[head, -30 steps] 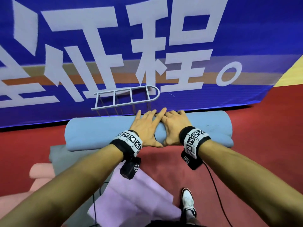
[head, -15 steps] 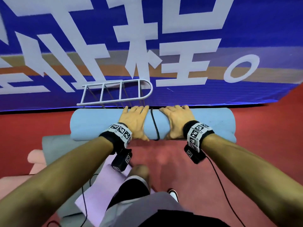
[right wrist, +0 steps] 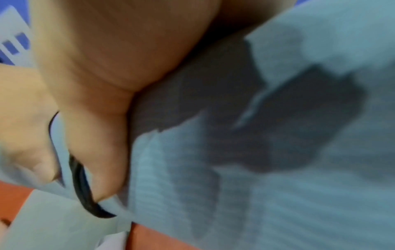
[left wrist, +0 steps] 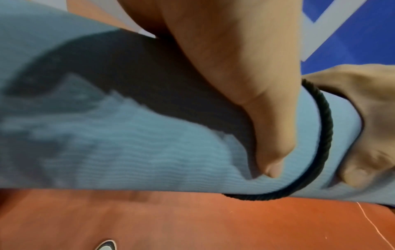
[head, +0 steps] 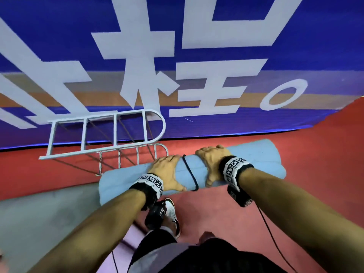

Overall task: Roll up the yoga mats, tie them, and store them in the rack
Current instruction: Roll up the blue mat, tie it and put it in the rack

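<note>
The rolled light-blue yoga mat [head: 254, 160] is held in both hands above the red floor [head: 315, 146], its right end tilted up and away. A black cord [head: 190, 171] circles the roll near its middle, between the two hands. The left hand [head: 167, 172] lies over the top of the roll just left of the cord, thumb [left wrist: 269, 145] pressed to the near side, its grip wrapped round the mat. The right hand [head: 211, 162] does the same just right of the cord, fingers curled over the far side. The white metal rack [head: 104, 133] stands just beyond the mat's left end, by the blue banner [head: 256, 20]. A grey mat [head: 49, 213] lies flat at lower left, seemingly below the roll's left end.
</note>
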Tool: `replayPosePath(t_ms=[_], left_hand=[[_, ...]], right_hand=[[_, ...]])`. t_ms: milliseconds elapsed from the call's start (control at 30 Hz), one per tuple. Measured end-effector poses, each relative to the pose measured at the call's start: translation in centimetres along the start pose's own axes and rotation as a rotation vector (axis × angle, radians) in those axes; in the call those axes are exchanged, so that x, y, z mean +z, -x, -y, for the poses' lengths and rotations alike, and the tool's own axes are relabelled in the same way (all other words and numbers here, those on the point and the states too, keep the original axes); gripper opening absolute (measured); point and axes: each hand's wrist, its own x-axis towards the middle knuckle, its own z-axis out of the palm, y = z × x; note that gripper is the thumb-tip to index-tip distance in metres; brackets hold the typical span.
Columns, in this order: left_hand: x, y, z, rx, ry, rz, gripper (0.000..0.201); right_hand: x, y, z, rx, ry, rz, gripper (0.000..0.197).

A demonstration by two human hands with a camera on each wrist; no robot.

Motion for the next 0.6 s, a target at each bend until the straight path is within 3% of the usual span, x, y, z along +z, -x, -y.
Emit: replayPosePath(t_ms=[233,600], left_hand=[[1.9,-12.6,-0.7,0.018,0.016,0.006,0.126],[16.3,-34.8,-1.9,0.062,-0.005,-0.041,0.122]], right_hand=[[1.4,-7.6,-8.1,0.114,-0.005,0.023,0.120],[15.8,-22.7,-23.7,0.215,-0.041,-0.026,0.121]])
